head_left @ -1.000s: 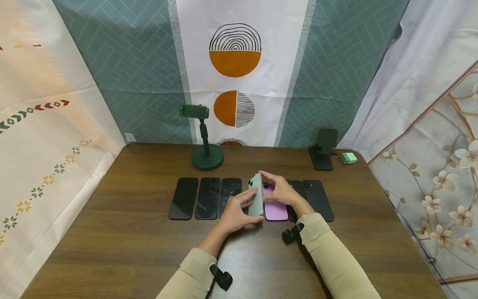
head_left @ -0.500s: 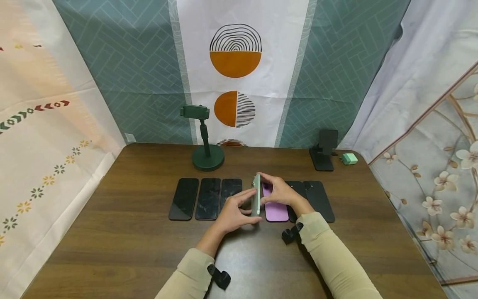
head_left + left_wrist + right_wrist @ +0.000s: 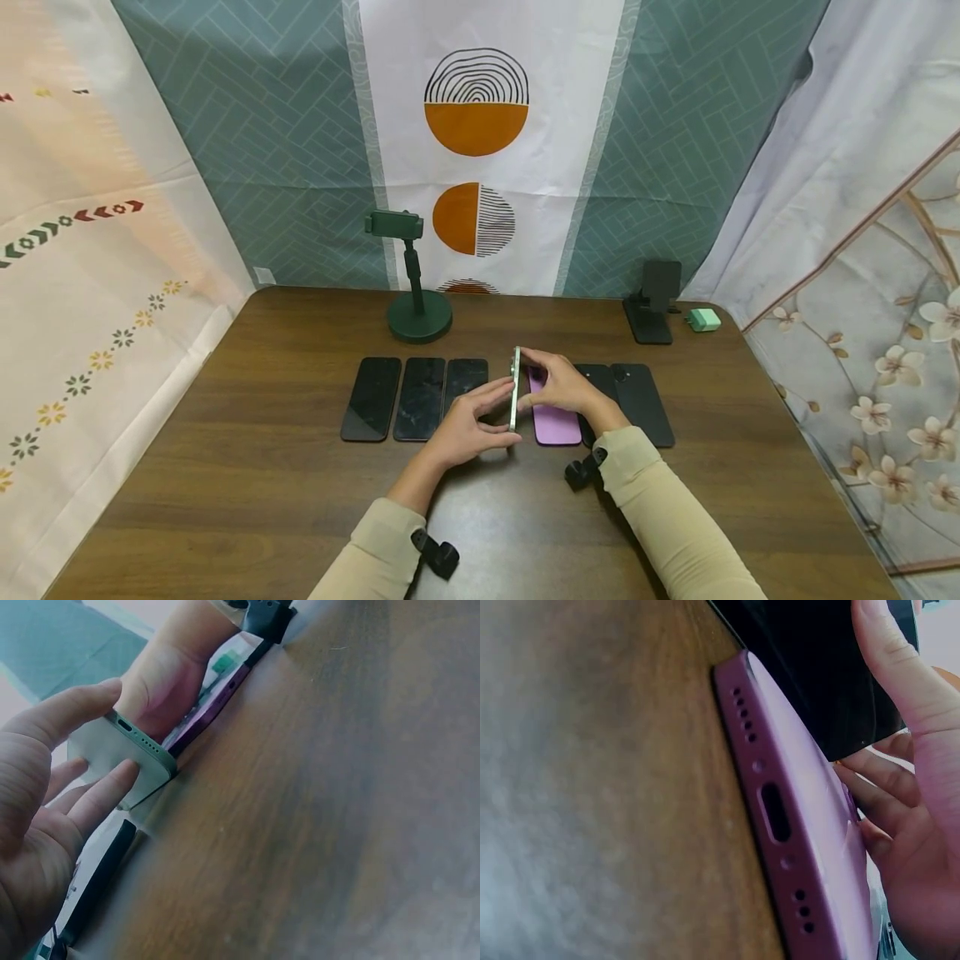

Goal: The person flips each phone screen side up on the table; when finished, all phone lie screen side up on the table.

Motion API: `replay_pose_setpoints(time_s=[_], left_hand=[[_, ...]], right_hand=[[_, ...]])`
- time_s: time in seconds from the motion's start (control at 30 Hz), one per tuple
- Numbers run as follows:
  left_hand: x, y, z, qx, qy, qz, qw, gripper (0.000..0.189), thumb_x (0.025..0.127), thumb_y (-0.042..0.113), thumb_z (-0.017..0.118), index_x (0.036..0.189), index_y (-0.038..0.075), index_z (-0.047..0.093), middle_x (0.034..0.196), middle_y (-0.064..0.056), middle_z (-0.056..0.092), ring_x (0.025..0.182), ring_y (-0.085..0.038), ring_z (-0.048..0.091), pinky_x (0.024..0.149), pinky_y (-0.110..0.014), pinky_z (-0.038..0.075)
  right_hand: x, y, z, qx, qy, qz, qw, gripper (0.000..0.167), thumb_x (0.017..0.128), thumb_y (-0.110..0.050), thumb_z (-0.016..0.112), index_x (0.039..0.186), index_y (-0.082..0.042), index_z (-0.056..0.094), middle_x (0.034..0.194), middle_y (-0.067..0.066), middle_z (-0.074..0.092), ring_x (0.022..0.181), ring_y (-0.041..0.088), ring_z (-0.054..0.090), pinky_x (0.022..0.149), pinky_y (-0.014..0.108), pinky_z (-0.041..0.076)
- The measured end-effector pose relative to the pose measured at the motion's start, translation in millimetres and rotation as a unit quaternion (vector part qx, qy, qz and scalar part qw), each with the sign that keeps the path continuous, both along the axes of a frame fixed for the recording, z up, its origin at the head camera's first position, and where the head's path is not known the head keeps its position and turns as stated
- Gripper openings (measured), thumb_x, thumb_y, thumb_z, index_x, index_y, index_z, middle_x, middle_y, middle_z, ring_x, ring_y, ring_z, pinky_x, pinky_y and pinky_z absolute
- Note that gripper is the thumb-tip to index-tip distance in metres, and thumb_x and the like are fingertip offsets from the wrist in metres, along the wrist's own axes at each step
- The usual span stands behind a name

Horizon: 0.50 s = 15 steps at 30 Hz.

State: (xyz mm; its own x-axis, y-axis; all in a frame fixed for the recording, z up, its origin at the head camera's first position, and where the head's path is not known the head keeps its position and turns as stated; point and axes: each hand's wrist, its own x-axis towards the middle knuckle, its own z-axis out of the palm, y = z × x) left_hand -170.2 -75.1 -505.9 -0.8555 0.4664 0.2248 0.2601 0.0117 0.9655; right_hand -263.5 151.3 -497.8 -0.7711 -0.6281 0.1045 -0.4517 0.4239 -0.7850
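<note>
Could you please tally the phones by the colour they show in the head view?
Dark phones: 5
Purple phone: 1
Pale green phone, edge-on between the hands: 1
Total: 7

One pale green phone (image 3: 515, 388), turned from a tilt with back showing to near-upright, long narrow edge now uppermost

Room lies between the green stand (image 3: 419, 317) and black stand (image 3: 649, 323); nearer, the mint phone (image 3: 109, 750) obstructs.
</note>
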Motion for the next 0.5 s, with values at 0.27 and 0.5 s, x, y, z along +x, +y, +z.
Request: replay_pose_setpoints(time_s=[0.27, 0.5], left_hand=[[2.0, -0.3, -0.1, 0.004, -0.010, 0.004, 0.9999, 0.079, 0.084, -0.004, 0.079, 0.153, -0.002, 0.040, 0.162, -0.011, 0.032, 0.137, -0.037, 0.047, 0.087, -0.034, 0.058], [4.0, -1.5, 3.5, -0.005, -0.003, 0.025, 0.9997, 0.080, 0.085, -0.004, 0.079, 0.153, -0.006, 0.037, 0.163, -0.015, 0.030, 0.134, -0.040, 0.049, 0.086, -0.032, 0.058]], right_hand=[[-0.6, -1.1, -1.2, 0.018, 0.013, -0.014, 0.9996, 0.103, 0.072, -0.036, 0.092, 0.154, -0.002, 0.040, 0.146, 0.017, 0.054, 0.134, 0.033, 0.051, 0.111, 0.054, 0.040], [-3.0, -3.1, -2.0, 0.038, 0.040, -0.019, 0.9983, 0.100, 0.074, -0.035, 0.092, 0.154, -0.003, 0.041, 0.150, 0.018, 0.050, 0.141, 0.034, 0.044, 0.123, 0.056, 0.004]])
